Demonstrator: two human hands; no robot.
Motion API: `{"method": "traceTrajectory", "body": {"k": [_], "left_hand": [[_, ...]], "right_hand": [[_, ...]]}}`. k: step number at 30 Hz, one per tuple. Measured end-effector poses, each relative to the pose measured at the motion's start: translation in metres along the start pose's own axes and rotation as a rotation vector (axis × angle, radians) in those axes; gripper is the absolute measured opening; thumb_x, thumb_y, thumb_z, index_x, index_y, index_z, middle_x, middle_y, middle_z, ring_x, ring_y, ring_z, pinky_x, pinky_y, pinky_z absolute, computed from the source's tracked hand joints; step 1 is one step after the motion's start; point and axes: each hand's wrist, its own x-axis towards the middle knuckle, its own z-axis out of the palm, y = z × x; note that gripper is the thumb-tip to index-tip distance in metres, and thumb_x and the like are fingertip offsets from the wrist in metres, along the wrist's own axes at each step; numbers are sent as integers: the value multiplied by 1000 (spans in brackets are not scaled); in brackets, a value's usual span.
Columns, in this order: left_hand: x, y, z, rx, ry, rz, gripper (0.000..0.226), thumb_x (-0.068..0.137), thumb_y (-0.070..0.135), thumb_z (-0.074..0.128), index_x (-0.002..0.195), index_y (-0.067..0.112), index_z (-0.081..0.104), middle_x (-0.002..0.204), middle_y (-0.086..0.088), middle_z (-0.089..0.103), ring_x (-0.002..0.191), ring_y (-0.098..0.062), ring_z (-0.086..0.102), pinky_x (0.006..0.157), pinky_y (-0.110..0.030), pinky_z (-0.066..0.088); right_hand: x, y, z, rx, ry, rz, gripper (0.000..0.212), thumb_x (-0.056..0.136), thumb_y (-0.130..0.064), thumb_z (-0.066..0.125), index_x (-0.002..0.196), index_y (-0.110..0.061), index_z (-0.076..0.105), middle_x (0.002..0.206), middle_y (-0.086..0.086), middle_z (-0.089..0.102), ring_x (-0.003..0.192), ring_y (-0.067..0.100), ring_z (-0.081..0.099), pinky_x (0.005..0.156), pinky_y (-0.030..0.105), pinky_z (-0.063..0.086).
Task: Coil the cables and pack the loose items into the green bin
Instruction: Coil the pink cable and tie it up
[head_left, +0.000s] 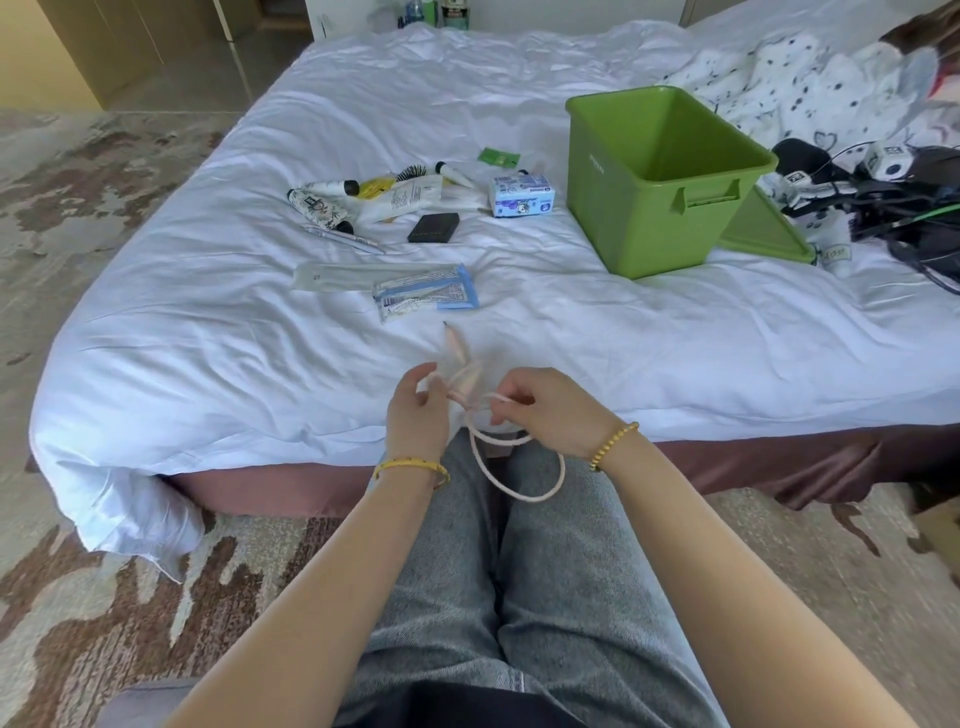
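A pale pink cable (519, 486) hangs in loops over my lap at the bed's near edge. My left hand (418, 413) holds its gathered loops and plug ends, which stick up between the fingers. My right hand (545, 408) pinches a strand of the same cable just to the right. The green bin (660, 179) stands open on the bed at the right, nothing visible inside. Loose items lie on the white sheet further back: tubes (319, 205), a black case (434, 227), a tissue pack (522, 195), clear packets (426, 293).
The bin's green lid (766, 228) lies behind the bin on its right. A tangle of black cables and devices (893, 192) sits at the bed's right edge. A spotted blanket (810, 78) covers the far right. Patterned carpet (104, 597) surrounds the bed.
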Motion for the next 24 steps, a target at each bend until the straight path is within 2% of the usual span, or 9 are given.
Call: {"method": "traceTrajectory", "body": {"k": [1, 3, 6, 9, 12, 14, 17, 21, 24], "left_hand": [[0, 0, 0, 94, -77, 43, 25, 94, 22, 45, 113, 20, 61, 68, 2, 55, 62, -11, 50, 58, -19, 40], [-2, -2, 0, 302, -295, 108, 27, 95, 22, 44, 116, 20, 61, 93, -4, 65, 86, -19, 59, 73, -24, 43], [-7, -8, -4, 488, -514, 165, 31, 97, 25, 41, 122, 20, 59, 115, -2, 65, 105, -16, 57, 83, -21, 37], [-12, -10, -11, 542, -625, 258, 30, 97, 30, 39, 120, 28, 59, 111, 5, 66, 102, -10, 56, 81, -21, 36], [-12, -7, -18, 481, -737, 241, 21, 88, 39, 44, 98, 34, 62, 94, 7, 68, 98, -12, 59, 83, -24, 41], [-10, -7, -19, 480, -753, 220, 24, 88, 43, 50, 106, 31, 59, 95, 11, 64, 102, -12, 59, 85, -23, 41], [-8, -7, -20, 545, -655, 236, 39, 80, 55, 60, 111, 32, 54, 93, 21, 58, 91, -5, 55, 73, -17, 39], [-5, -3, -16, 683, -494, 285, 44, 78, 61, 56, 113, 34, 52, 112, 10, 61, 102, -14, 56, 75, -26, 36], [-3, 1, -14, 780, -431, 324, 37, 81, 59, 50, 111, 37, 51, 113, 10, 62, 103, -19, 58, 71, -29, 36]], "right_hand": [[-1, -4, 0, 27, -28, -28, 19, 88, -14, 57, 70, -17, 61, 77, 4, 67, 60, 2, 50, 59, 20, 38], [-1, -7, 0, -64, -113, -29, 16, 89, -15, 56, 79, -7, 65, 73, 4, 68, 61, 9, 55, 61, 23, 42], [-1, -5, -1, -123, -250, 28, 23, 93, -19, 52, 91, 0, 65, 64, 1, 60, 50, 14, 55, 51, 15, 42], [-1, 0, -4, -82, -249, 41, 21, 91, -20, 56, 86, -3, 67, 55, -3, 51, 47, 6, 46, 48, 15, 39], [-2, 2, -7, -7, -273, 51, 14, 89, -21, 59, 80, -14, 67, 57, -4, 48, 44, -1, 45, 45, 10, 37], [-1, 4, -10, 12, -267, 41, 13, 89, -22, 60, 84, -14, 69, 62, -6, 52, 50, -2, 47, 49, 9, 38], [2, 6, -12, 43, -340, 30, 10, 88, -19, 61, 86, -18, 71, 71, -1, 60, 62, 0, 52, 60, 17, 45], [4, 7, -9, 100, -283, 19, 18, 85, -22, 64, 96, -10, 73, 87, 19, 68, 77, 13, 53, 72, 30, 46], [6, 9, -9, 86, -240, 11, 13, 88, -14, 60, 94, -12, 71, 76, 8, 64, 71, 10, 52, 70, 24, 44]]}}
